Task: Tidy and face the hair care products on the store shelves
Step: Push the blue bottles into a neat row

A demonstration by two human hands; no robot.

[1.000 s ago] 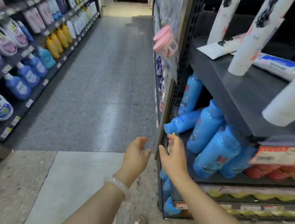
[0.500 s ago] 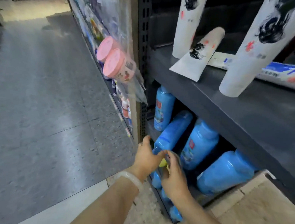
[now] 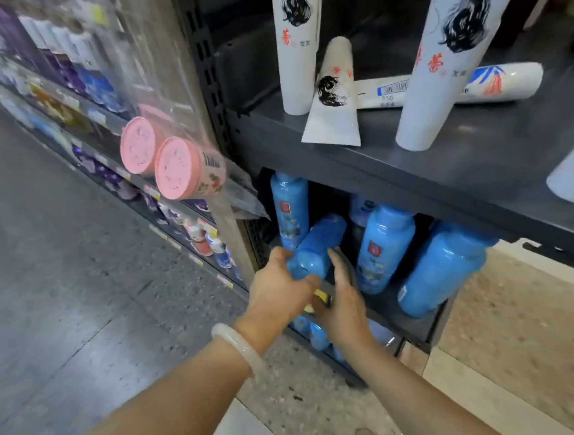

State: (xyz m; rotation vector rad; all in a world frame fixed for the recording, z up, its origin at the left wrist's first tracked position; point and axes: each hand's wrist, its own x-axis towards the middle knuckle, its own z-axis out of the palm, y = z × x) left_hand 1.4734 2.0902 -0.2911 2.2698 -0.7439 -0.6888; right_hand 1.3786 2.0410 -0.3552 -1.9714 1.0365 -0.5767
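A tipped blue shampoo bottle leans at the front left of the lower dark shelf. My left hand grips its lower end from the left. My right hand rests against its right side, fingers stretched along it. Behind stand an upright blue bottle and another; a further blue bottle leans to the right. On the upper shelf two white tubes stand, and two others lie flat.
Two pink-lidded jars in a clear bag hang on the shelf's upright post. More blue bottles sit on the bottom level. The aisle floor stretches left beside further stocked shelves. A white bangle circles my left wrist.
My view has swung right and closer to the shelf. Both hands have reached in from the shelf edge and closed around the tipped blue bottle.
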